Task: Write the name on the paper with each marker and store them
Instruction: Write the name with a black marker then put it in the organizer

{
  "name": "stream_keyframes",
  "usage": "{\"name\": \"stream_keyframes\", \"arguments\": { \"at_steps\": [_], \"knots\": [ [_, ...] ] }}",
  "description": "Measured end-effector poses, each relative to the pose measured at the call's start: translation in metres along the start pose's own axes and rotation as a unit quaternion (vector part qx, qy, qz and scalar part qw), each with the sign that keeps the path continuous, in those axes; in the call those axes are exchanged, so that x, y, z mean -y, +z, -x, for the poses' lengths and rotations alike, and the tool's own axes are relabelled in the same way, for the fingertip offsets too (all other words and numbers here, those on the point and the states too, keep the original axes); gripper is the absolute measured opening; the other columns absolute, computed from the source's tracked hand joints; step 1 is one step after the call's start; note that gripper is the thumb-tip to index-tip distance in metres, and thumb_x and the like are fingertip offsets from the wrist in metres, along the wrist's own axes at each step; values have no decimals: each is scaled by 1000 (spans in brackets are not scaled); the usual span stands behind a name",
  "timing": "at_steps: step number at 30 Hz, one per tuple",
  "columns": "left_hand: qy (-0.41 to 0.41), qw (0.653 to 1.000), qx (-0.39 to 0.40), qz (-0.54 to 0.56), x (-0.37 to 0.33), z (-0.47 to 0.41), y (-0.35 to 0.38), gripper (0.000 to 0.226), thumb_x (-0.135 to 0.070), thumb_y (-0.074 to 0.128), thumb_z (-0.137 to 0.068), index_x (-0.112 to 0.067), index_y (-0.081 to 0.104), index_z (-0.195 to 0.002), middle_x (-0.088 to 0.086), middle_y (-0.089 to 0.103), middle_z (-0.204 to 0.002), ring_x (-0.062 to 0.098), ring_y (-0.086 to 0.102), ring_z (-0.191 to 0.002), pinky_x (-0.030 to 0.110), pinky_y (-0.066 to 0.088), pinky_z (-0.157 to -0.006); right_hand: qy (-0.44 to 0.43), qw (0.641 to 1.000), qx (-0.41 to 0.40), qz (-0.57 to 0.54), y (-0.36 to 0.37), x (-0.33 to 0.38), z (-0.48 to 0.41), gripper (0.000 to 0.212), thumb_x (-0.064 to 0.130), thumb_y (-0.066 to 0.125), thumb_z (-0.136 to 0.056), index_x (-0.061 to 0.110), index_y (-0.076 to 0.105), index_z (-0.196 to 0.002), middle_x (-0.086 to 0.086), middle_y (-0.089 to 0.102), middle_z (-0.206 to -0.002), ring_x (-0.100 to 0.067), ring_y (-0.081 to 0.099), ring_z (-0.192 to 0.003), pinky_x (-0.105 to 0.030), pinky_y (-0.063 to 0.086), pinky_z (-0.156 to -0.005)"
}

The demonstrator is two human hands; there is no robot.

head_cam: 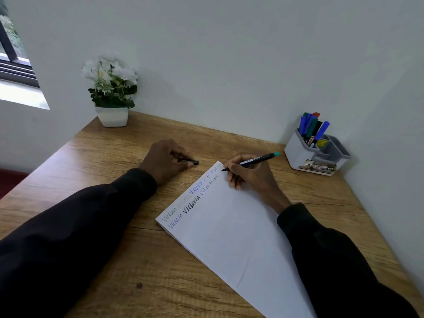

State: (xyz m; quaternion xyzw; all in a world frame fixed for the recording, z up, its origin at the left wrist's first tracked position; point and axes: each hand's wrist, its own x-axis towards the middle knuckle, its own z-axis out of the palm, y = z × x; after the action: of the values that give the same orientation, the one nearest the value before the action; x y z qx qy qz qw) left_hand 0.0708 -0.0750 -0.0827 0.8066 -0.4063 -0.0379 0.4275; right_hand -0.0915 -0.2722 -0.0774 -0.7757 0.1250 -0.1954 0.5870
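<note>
The marker looks light, stiff and smooth; the right grip pinches it low on the barrel, tip at the far corner of the paper; the left grip holds a cap on the worktop.

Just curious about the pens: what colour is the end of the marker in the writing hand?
Teal, on the marker in the right hand; head view.

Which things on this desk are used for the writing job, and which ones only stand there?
For the job:
paper
marker, held by the right hand
dark cap, held by the left hand
stored markers in the grey holder

Just there:
potted white flowers
window
</note>
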Motion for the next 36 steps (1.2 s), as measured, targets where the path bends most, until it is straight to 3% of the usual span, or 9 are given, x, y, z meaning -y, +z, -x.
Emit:
{"name": "stream_keyframes", "arguments": {
  "at_steps": [3, 7, 10, 12, 16, 19, 23, 27, 36],
  "knots": [
    [14, 1000, -4, -2, -2, -1, 1, 25, -24, 82, -76, -25, 75, -101, -6, 63, -104, 9, 56, -98, 11, 41, -76, -7, 1000, -2, 7, 0, -3, 0, 11, -4, 66, -96, -11, 68, -87, -23, 68, -68, -31, 61, -52, -29, 48, -45],
    [58, 997, 47, -10, -9, 1, 8, 27, -38, 77, -78, -47, 66, -101, -14, 55, -118, 11, 43, -116, 34, 41, -99, 0, 1000, -3, 21, 2, -5, -3, 9, -5, 67, -94, -1, 67, -86, -25, 69, -70, -28, 61, -49, -29, 49, -47],
    [72, 994, 87, 4, -17, 6, 10, 26, -46, 75, -78, -59, 59, -96, -16, 51, -123, 13, 38, -122, 49, 40, -103, -1, 999, 7, 36, 2, -5, -5, 15, -6, 66, -94, 4, 66, -83, -25, 70, -71, -27, 62, -49, -29, 49, -47],
    [72, 993, 96, 0, -21, 8, 8, 34, -41, 76, -80, -61, 52, -94, -18, 47, -123, 11, 34, -124, 52, 35, -105, -4, 999, 10, 44, 2, -5, -6, 17, -6, 66, -94, 7, 67, -82, -24, 71, -71, -28, 63, -49, -30, 50, -47],
    [69, 992, 102, -4, -22, 9, 8, 40, -35, 77, -80, -58, 47, -94, -21, 42, -120, 5, 29, -122, 49, 30, -108, -16, 999, -3, 51, 3, -7, -5, 20, -5, 69, -92, 7, 67, -76, -21, 71, -68, -29, 64, -49, -32, 48, -46],
    [78, 991, 107, -22, -18, 8, 11, 30, -40, 75, -80, -53, 58, -99, -17, 45, -128, 7, 30, -124, 50, 30, -109, -13, 999, -14, 50, 4, -8, -4, 24, -6, 68, -92, 6, 66, -72, -20, 70, -65, -28, 62, -47, -30, 45, -44],
    [74, 991, 107, -24, -15, 6, 13, 31, -39, 75, -80, -49, 57, -103, -16, 44, -130, 2, 25, -120, 45, 30, -108, -5, 998, -21, 59, 5, -6, -5, 19, -7, 69, -91, -3, 65, -73, -20, 68, -62, -27, 60, -45, -26, 43, -41],
    [80, 990, 109, -27, -16, 6, 12, 31, -38, 74, -81, -48, 57, -104, -19, 41, -127, -2, 23, -116, 39, 28, -105, 3, 998, -19, 65, 6, -3, -5, 22, -6, 70, -90, 3, 67, -71, -16, 68, -60, -25, 60, -45, -24, 43, -41],
    [94, 991, 94, -19, -17, 6, 12, 35, -37, 75, -81, -54, 50, -98, -9, 49, -130, 9, 32, -123, 38, 26, -105, 2, 998, -7, 68, 8, 1, -4, 27, -11, 68, -89, 7, 69, -69, -11, 67, -58, -16, 59, -44, -18, 43, -41]
  ]
}}
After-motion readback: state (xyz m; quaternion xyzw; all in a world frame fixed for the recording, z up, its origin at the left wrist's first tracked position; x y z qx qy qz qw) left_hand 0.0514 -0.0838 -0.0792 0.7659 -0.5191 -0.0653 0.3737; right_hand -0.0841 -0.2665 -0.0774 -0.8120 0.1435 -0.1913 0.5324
